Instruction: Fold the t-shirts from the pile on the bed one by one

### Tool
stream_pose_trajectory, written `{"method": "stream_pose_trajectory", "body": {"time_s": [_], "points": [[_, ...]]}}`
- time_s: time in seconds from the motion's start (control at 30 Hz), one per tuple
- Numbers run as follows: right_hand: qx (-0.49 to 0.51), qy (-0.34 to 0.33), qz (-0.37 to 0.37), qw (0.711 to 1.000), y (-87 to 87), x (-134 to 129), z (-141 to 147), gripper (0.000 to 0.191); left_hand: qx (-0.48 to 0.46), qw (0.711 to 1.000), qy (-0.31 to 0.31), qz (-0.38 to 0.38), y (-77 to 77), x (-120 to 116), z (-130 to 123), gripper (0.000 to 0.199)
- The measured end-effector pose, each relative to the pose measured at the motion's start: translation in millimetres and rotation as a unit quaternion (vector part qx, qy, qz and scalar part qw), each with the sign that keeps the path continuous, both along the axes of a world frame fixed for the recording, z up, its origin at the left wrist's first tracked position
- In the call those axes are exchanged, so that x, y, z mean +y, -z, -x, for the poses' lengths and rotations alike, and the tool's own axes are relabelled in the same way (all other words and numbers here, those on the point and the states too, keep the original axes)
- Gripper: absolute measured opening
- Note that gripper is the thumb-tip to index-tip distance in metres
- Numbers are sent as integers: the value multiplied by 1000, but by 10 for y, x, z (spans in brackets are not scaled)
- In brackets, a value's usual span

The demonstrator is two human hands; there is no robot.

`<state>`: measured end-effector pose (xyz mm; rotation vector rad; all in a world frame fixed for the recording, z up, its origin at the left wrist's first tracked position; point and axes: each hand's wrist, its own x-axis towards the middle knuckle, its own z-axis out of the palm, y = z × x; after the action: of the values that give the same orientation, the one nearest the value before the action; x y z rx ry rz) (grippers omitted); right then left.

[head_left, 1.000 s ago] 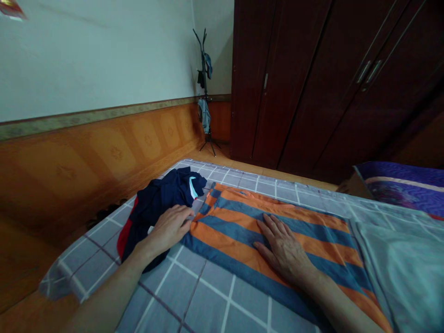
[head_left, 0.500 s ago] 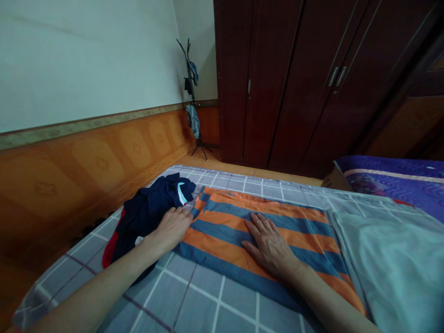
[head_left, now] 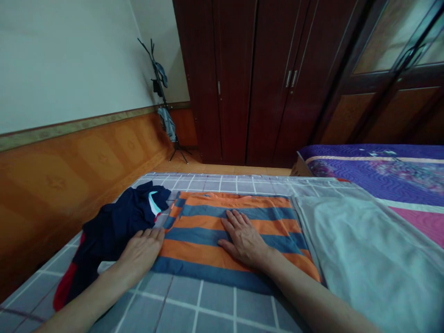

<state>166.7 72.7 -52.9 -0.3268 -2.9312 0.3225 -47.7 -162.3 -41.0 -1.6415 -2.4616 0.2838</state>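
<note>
An orange and grey-blue striped shirt (head_left: pixel 197 236) lies folded into a flat rectangle on the checked bedsheet (head_left: pixel 187 296). My right hand (head_left: pixel 243 238) rests flat on the middle of it, fingers stretched out. At the shirt's left edge lies my left hand (head_left: pixel 144 247), palm down with fingers extended, between the stripes and a crumpled navy garment (head_left: pixel 118 226) with red and white parts. Neither hand grips anything; the palms' undersides are hidden. To the right, a pale grey-green cloth (head_left: pixel 360 249) lies spread beside the shirt.
A second bed with a purple patterned cover (head_left: pixel 364 162) stands at the right. Dark red wardrobes (head_left: pixel 239 83) line the back wall. In the far left corner is a coat stand (head_left: pixel 161 88) with clothes on it. An orange-panelled wall (head_left: pixel 69 171) runs along the left.
My view has turned to the right, so the scene sits further left and more of the purple bed shows. Both hands keep nearly the same places against the striped shirt.
</note>
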Motion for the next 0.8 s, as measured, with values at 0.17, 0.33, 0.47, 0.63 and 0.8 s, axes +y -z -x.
{"method": "stream_pose_trajectory", "body": {"time_s": [0.17, 0.33, 0.47, 0.63, 0.8], "points": [[7, -5, 3, 1000, -39, -6, -18, 63, -16, 991, 130, -41, 96, 98, -66, 55], [15, -6, 3, 1000, -61, -20, -46, 63, -97, 981, 104, -135, 420, -109, 90, 50], [23, -7, -5, 1000, -49, -16, -48, 64, -121, 968, -20, -220, 537, -402, 227, 42], [19, -6, -19, 1000, -25, -7, -46, 65, -130, 976, -56, -165, 499, -655, 399, 32], [20, -10, -27, 999, -31, -8, -51, 65, -71, 983, -16, -167, 114, -389, 178, 34]]}}
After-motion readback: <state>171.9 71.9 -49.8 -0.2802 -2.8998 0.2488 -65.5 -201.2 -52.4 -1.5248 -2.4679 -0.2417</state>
